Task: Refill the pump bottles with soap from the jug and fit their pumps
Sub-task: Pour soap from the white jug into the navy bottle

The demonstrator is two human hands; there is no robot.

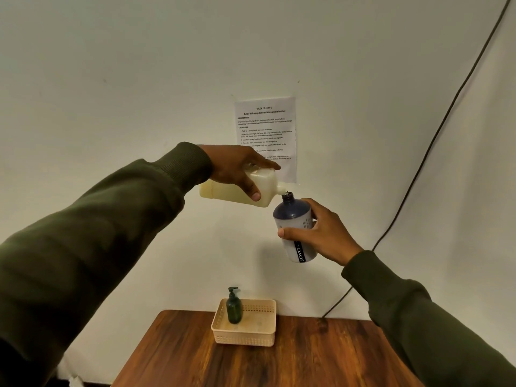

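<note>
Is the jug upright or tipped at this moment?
Tipped. The left hand holds the jug almost on its side, spout at the open neck of the bottle gripped by the right hand.

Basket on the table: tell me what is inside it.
A dark green pump bottle stands upright in the basket, at its left side. The near wall hides part of the floor.

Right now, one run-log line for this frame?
step: pouring | left hand: tips jug | right hand: holds open bottle | basket: one pumped bottle
</note>
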